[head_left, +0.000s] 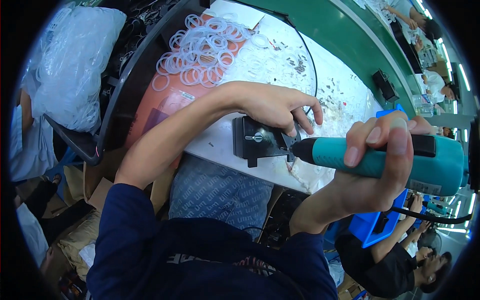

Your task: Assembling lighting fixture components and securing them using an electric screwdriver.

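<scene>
My right hand point(382, 150) is wrapped round a teal electric screwdriver point(330, 151) with a black nose. Its tip points left, at the right end of a black plastic part point(257, 145) on the white worktable point(212, 155). A metal wing-shaped screw point(255, 137) shows on that black part. My left hand point(275, 107) lies over the part's far edge, thumb and fingers bent down at its right end near the bit. Whether those fingers pinch something small there is hidden.
Clear plastic rings point(207, 47) lie heaped on an orange sheet point(155, 112) at the far left. Small metal pieces point(300, 65) are scattered across the table. A bag of clear plastic point(77, 62) stands at left, a blue bin point(370, 227) at right. Other people sit nearby.
</scene>
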Motion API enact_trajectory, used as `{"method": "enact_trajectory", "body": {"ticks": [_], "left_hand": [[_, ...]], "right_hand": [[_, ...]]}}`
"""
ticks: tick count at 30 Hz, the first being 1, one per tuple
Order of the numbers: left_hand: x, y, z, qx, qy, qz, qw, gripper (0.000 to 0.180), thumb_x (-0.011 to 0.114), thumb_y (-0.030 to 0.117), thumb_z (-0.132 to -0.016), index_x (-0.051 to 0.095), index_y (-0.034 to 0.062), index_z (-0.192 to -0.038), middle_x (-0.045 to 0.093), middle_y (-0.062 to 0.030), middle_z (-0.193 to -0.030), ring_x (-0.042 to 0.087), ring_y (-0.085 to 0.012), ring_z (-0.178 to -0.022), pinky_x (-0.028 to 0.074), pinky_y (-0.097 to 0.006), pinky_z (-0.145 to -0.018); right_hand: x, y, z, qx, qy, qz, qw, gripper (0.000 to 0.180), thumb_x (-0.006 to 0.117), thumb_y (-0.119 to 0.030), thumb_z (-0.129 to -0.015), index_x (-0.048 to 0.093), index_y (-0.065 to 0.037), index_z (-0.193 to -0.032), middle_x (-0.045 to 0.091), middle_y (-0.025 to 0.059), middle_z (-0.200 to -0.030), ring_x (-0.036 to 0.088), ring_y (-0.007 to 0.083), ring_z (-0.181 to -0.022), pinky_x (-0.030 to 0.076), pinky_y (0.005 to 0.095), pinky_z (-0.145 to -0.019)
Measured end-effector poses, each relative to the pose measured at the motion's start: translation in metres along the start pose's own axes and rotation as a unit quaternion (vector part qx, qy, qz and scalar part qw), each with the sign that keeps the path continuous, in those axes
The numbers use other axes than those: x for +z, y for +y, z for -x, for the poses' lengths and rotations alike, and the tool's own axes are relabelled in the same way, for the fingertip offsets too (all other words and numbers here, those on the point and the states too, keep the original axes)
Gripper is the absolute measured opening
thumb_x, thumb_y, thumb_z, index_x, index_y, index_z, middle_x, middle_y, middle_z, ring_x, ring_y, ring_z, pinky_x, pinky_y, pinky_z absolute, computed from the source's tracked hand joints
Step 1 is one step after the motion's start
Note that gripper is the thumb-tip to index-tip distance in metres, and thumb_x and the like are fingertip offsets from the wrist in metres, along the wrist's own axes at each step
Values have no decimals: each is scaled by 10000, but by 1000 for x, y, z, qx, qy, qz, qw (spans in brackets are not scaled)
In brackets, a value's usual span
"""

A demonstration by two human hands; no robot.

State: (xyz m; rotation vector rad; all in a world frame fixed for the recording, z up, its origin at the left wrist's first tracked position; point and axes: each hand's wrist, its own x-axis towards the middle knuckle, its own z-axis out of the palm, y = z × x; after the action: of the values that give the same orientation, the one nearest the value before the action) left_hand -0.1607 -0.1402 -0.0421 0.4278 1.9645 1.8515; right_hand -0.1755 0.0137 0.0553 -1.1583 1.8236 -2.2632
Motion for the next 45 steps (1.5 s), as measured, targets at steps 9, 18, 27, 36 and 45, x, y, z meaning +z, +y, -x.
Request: {"method": "enact_trajectory", "body": {"ticks": [9,18,27,36,45], "left_hand": [[3,3,5,-4,28,10,1000,522,560,-31,-738,427,23,-1240,583,-186,-1221,537,-207,-1095,396,-309,-914],[-44,-3,8,88,512,-179,835,211,677,215,-779,688,27,-875,697,-82,-845,653,-173,-821,484,-295,-733],[-50,-29,-27,22,488,-385,783,172,693,203,-742,708,74,-856,673,-77,-788,593,-208,-763,469,-337,-705],[-53,-40,-33,54,503,-499,704,138,692,156,-738,678,40,-811,664,-99,-767,608,-246,-752,472,-363,-707],[0,5,-22,214,346,-22,913,307,714,-45,-723,593,-33,-1005,682,-139,-836,670,-168,-799,547,-254,-743]], "right_hand": [[0,12,3,-56,-168,-160,971,265,557,-96,-835,358,-28,-997,477,118,-625,402,132,-357,370,221,-336],[-96,-14,-15,-156,-133,-278,939,313,552,-206,-880,394,-26,-1081,541,108,-814,521,157,-520,397,267,-482],[-107,-10,-7,-173,-100,-250,948,299,521,-221,-890,415,-36,-1100,523,123,-827,513,165,-523,371,288,-527],[-104,-17,-14,-192,-92,-226,951,291,517,-230,-894,429,-26,-1082,516,116,-824,467,151,-491,335,277,-486],[-74,7,-37,-202,75,-242,946,169,500,-185,-890,425,-47,-951,570,140,-726,469,197,-432,401,285,-420]]}}
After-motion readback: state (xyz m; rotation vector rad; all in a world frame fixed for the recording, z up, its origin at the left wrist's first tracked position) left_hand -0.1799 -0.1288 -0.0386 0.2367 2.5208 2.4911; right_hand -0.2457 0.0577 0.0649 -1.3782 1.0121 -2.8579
